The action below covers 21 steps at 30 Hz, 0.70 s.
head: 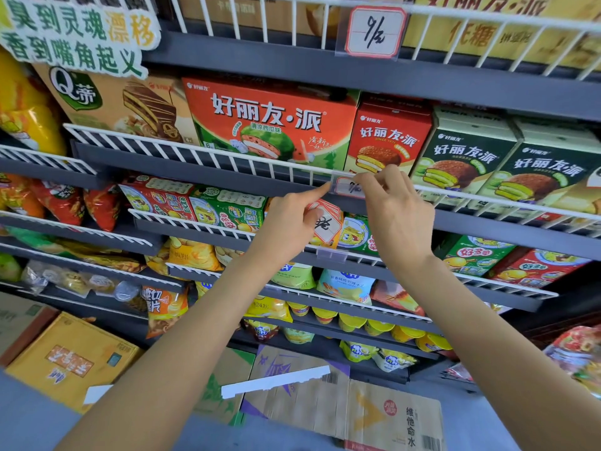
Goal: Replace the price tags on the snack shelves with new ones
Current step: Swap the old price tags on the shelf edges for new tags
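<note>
Both hands up at the wire rail of the pie-box shelf. Left hand: index finger straight, tip touching the left edge of the clear tag holder clipped on that rail; the other fingers are curled around a small stack of red-bordered price cards, top card has a handwritten mark, too blurred to read. Right hand: fingertips bunched at the holder's top right corner, pinching the card inside it or the holder's edge, cannot tell which. The card in the holder is white with a red border and partly hidden by the right fingers. The holder sits in front of the seam between the big watermelon pie box and the red pie box; two green pie boxes stand further right. One shelf up, another holder carries a price tag with handwriting on it. One shelf down, an empty-looking clear holder hangs on the rail under the left hand's cards. Lower shelves hold chip bags and cup snacks. On the floor: flattened cardboard, a white strip lying on it, and a yellow carton to the left.
</note>
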Available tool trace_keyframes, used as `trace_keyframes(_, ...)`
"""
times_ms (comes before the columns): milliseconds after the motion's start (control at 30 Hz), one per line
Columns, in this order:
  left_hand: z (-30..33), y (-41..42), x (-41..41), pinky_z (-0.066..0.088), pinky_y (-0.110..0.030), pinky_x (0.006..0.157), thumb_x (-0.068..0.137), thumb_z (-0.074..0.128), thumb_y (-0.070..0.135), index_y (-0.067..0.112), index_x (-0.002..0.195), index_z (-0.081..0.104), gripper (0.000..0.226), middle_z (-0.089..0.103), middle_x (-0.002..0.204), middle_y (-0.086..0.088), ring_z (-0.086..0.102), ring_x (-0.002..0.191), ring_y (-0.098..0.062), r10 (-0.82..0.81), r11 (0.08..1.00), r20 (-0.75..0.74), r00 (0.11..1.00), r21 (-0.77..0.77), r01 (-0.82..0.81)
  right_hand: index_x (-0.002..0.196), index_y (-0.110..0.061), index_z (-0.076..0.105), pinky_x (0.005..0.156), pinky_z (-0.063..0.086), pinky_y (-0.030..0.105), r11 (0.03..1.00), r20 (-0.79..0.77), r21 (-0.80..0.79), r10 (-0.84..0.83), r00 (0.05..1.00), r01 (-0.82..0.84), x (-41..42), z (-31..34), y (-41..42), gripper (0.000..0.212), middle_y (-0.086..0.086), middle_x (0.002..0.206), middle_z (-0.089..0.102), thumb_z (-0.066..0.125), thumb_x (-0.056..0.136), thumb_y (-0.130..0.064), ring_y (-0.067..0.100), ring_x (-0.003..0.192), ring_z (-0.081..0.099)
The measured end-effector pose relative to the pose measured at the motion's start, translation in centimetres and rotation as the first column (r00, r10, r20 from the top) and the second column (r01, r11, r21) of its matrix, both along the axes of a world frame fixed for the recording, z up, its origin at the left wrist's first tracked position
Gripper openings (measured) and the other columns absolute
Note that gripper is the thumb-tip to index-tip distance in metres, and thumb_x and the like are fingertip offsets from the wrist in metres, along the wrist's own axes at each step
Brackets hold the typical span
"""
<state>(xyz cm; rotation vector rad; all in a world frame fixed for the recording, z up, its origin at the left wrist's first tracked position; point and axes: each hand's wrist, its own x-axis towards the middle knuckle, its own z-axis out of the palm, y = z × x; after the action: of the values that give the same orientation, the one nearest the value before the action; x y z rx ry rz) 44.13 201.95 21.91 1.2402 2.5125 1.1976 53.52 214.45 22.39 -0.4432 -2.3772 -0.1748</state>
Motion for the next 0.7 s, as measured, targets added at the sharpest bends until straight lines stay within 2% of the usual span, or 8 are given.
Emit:
trace_keyframes(67, 0.0, 0.0, -0.1, 0.031, -0.013, 0.044, 0.094, 0.05, 0.008, 0.024, 0.137, 0.045, 0.045, 0.043, 0.05, 0.008, 0.033, 0.042, -0.011, 0.004, 1.0, 0.001, 1.0, -0.001, -0.004, 0.088, -0.007, 0.063, 0.047, 0.008, 0.009, 1.0, 0.002, -0.016, 0.015, 1.0, -0.015, 0.0, -0.1, -0.1, 0.047, 0.011, 0.076, 0.052, 0.043, 0.055, 0.019, 0.024, 0.059, 0.046)
trace_keyframes(267, 0.3, 0.0, -0.2, 0.03, -0.01, 0.042, 0.094, 0.051, 0.008, 0.025, 0.136, 0.047, 0.045, 0.046, 0.054, 0.002, 0.034, 0.042, -0.012, -0.001, 1.0, -0.015, 1.0, 0.002, 0.001, 0.087, -0.007, 0.065, 0.045, 0.01, 0.013, 1.0, -0.012, 0.009, -0.018, 1.0, 0.019, 0.0, -0.3, 0.0, 0.045, 0.01, 0.077, 0.054, 0.047, 0.056, 0.02, 0.023, 0.06, 0.047)
trace_keyframes(400, 0.5, 0.1, -0.2, 0.032, -0.01, 0.043, 0.094, 0.051, 0.009, 0.025, 0.136, 0.046, 0.045, 0.052, 0.063, -0.004, 0.035, 0.042, -0.01, 0.004, 1.0, -0.036, 0.999, 0.008, -0.004, 0.091, -0.009, 0.065, 0.05, 0.004, 0.011, 0.998, -0.027, 0.021, -0.063, 0.998, 0.063, 0.1, -0.5, -0.4, 0.041, 0.01, 0.09, 0.059, 0.058, 0.061, 0.018, 0.025, 0.073, 0.052)
trace_keyframes(500, 0.6, 0.2, -0.2, 0.036, -0.016, 0.049, 0.094, 0.051, 0.009, 0.024, 0.136, 0.047, 0.045, 0.051, 0.067, -0.005, 0.035, 0.042, -0.01, 0.013, 1.0, -0.042, 0.999, 0.01, -0.013, 0.088, -0.01, 0.065, 0.05, 0.0, 0.013, 0.996, -0.055, 0.033, -0.083, 0.995, 0.085, 0.0, -0.5, -0.3, 0.034, 0.008, 0.1, 0.06, 0.061, 0.064, 0.013, 0.022, 0.08, 0.048)
trace_keyframes(533, 0.6, 0.2, -0.2, 0.035, -0.014, 0.049, 0.094, 0.051, 0.009, 0.024, 0.136, 0.047, 0.044, 0.051, 0.068, -0.004, 0.035, 0.042, -0.009, 0.016, 1.0, -0.041, 0.999, 0.011, -0.015, 0.085, -0.01, 0.065, 0.049, 0.001, 0.013, 0.996, -0.062, 0.045, -0.075, 0.995, 0.078, -0.1, -0.4, -0.2, 0.032, 0.007, 0.101, 0.061, 0.061, 0.064, 0.012, 0.022, 0.082, 0.047)
trace_keyframes(600, 0.6, 0.3, -0.2, 0.033, -0.009, 0.045, 0.094, 0.051, 0.009, 0.024, 0.135, 0.048, 0.044, 0.05, 0.064, -0.002, 0.035, 0.041, -0.009, 0.014, 1.0, -0.045, 0.999, 0.01, -0.014, 0.081, -0.011, 0.065, 0.045, 0.007, 0.016, 0.995, -0.063, 0.072, -0.06, 0.996, 0.064, -0.4, -0.3, 0.3, 0.03, 0.004, 0.096, 0.063, 0.063, 0.063, 0.013, 0.021, 0.079, 0.05)
trace_keyframes(700, 0.7, 0.4, -0.4, 0.034, -0.008, 0.046, 0.094, 0.05, 0.01, 0.025, 0.134, 0.049, 0.043, 0.048, 0.056, 0.007, 0.038, 0.045, -0.01, 0.02, 1.0, -0.049, 0.999, 0.007, -0.02, 0.075, -0.012, 0.064, 0.042, 0.011, 0.018, 0.996, -0.062, 0.072, -0.047, 0.997, 0.052, -0.9, 0.0, 0.8, 0.029, 0.0, 0.081, 0.061, 0.07, 0.062, 0.013, 0.02, 0.07, 0.05)
